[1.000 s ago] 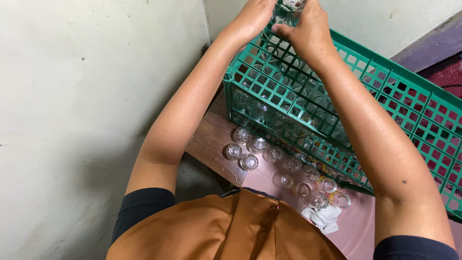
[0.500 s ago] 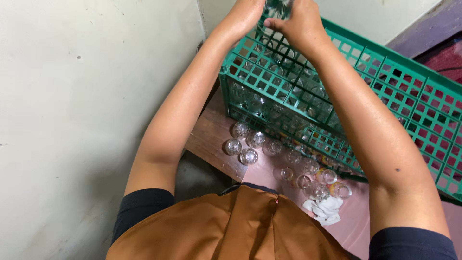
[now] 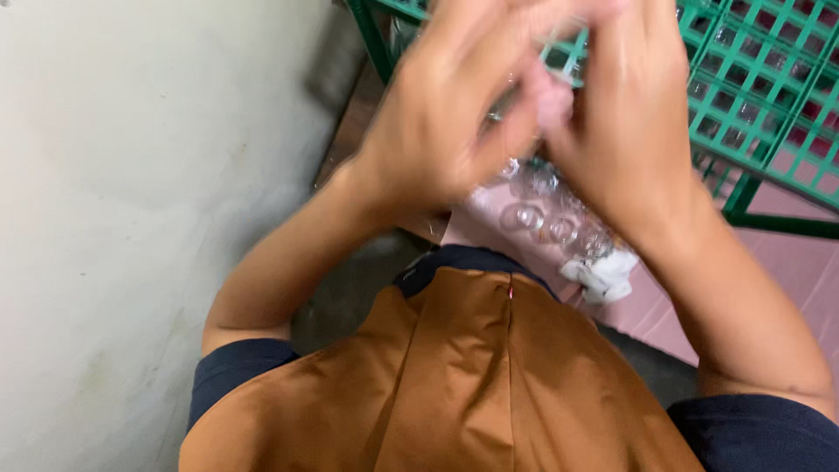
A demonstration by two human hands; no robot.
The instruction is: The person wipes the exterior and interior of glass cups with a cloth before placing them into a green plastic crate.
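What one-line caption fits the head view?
Both hands, left and right, meet over small clear glass jars beside a green plastic crate.

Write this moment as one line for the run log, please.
left hand: closed, touching right hand | held: small clear item, blurred | behind: green crate | below: clear glass pieces on pink surface

Motion blurs the left hand (image 3: 446, 122) and right hand (image 3: 629, 114) at the upper centre; whatever clear thing sits between them cannot be made out. They hide part of the small glass jars (image 3: 546, 214), and the green crate (image 3: 769, 96) runs off the top right.
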